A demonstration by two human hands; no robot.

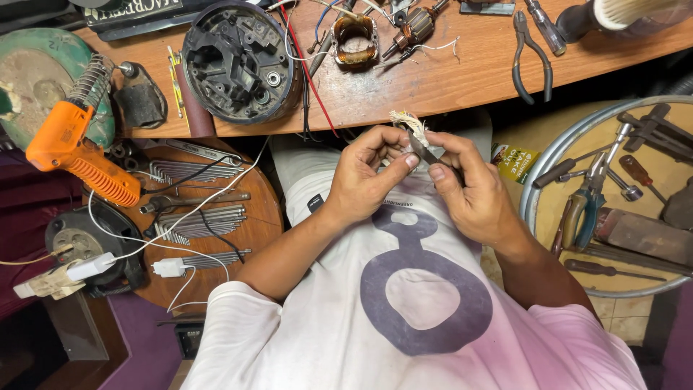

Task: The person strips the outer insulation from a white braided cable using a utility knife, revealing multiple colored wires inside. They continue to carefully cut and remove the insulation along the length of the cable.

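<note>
My left hand (368, 173) pinches a short piece of frayed pale cord (408, 123) whose loose fibres stick up between the two hands. My right hand (469, 188) holds a small dark blade (424, 150), its edge laid against the cord just below the frayed end. Both hands meet over my lap, just below the edge of the wooden bench (433, 79). I wear a white shirt with a dark purple shape.
On the bench lie a round black motor housing (238, 61), a copper-wound stator (355, 42), an armature (415, 27) and pliers (530, 58). An orange soldering gun (76, 155) and wrenches (198, 217) sit left. A round tray (538, 198) of tools sits right.
</note>
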